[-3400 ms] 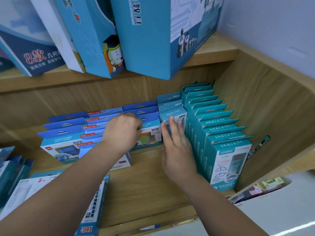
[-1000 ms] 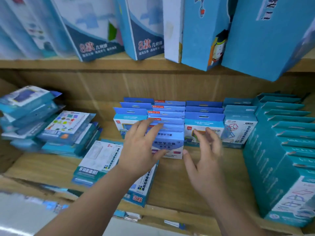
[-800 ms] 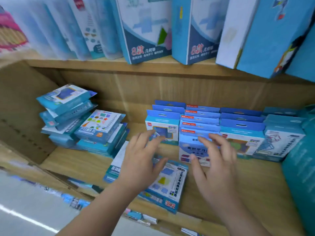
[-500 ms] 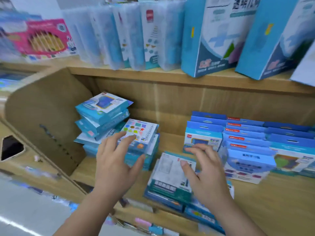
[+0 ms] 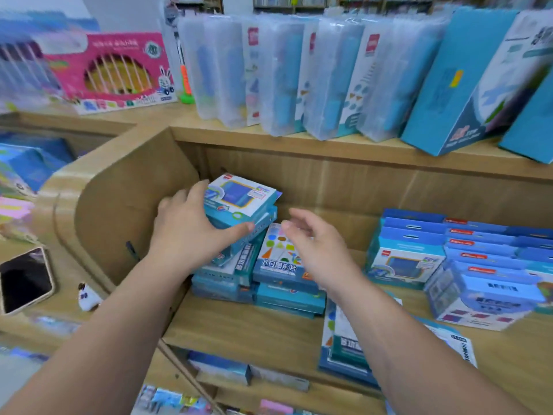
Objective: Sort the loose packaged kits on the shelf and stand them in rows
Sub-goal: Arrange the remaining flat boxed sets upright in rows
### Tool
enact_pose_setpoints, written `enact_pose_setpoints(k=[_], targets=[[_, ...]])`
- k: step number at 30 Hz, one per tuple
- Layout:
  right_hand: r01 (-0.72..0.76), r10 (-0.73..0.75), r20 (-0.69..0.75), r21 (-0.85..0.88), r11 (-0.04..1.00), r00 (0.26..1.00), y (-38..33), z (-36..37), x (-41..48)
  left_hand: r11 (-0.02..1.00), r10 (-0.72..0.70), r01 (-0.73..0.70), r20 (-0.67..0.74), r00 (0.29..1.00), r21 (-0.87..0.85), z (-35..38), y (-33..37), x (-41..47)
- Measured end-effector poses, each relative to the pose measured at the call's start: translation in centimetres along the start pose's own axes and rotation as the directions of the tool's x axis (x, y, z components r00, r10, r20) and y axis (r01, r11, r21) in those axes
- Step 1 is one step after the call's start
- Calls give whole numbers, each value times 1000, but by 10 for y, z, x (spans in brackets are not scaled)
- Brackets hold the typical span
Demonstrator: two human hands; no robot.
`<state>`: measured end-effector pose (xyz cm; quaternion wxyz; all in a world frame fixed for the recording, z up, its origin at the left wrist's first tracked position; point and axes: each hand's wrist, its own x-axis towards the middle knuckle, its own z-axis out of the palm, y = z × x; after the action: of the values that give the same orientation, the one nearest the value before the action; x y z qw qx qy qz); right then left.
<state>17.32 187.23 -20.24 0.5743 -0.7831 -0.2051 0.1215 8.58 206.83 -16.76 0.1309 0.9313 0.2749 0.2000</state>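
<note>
A wooden shop shelf [image 5: 239, 324] with a curved side panel holds everything here, and a phone [image 5: 25, 280] lies on the ledge to its left. Nearest the front lip, a few flat kits [image 5: 353, 348] lie face up, not yet stood. Further in, the left grip [image 5: 191, 235] spans the top kit [image 5: 242, 199] of a leaning stack [image 5: 221, 274] beside the side panel. Its fingers reach round the kit's left edge and the thumb presses along the front edge, so it holds that box by two thin sides. The right grip [image 5: 317, 244] hangs wide and empty just beside it, above a shape-tile kit [image 5: 279, 253] that tops the neighbouring stack; blur hides its fingertips. These kits look like light cardboard cartons with glossy printed faces. They are probably stiff at the edges but apt to dent on the broad panels and to slide over one another. The narrow sides therefore seem the better hold, and the askew stack may shift as the top one lifts. Well to the right stand the standing rows [image 5: 449, 250], hang-tabs up. Beyond, the upper shelf carries clear cases [image 5: 299, 76].
</note>
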Motion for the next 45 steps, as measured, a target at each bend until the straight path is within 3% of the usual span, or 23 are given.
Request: enact_pose_setpoints(k=[6,11,17,22,25,28,33,39,45], targets=[[-61,59,33,93,994,998,-20,24,18,998,8,-10,-43,999,-59,2,0,2],[-50,66,-110,147,988,992,-22,20,14,988,107,-119,-124,986,-95,-11,2,-13],[-53,122,-208,312,948,970,-18,-23,-6,941,264,-278,-92,960,-195,-12,34,-54],[-66,146,-182,385,920,973,-2,-85,-26,899,364,-368,-62,929,-238,10,76,-79],[-15,80,-218,285,959,973,6,-131,-32,856,428,-419,-42,903,-303,30,99,-86],[25,-10,-254,59,998,967,18,-174,-33,836,451,-425,-8,893,-347,53,122,-88],[42,-94,-220,-231,972,971,44,-226,-29,832,398,-313,100,912,-457,90,165,-93],[130,-159,-19,-481,867,987,72,-242,-17,858,251,-108,226,941,-502,134,186,-97],[194,-219,67,-747,636,974,87,-243,-20,885,216,-39,334,918,-464,153,194,-89]])
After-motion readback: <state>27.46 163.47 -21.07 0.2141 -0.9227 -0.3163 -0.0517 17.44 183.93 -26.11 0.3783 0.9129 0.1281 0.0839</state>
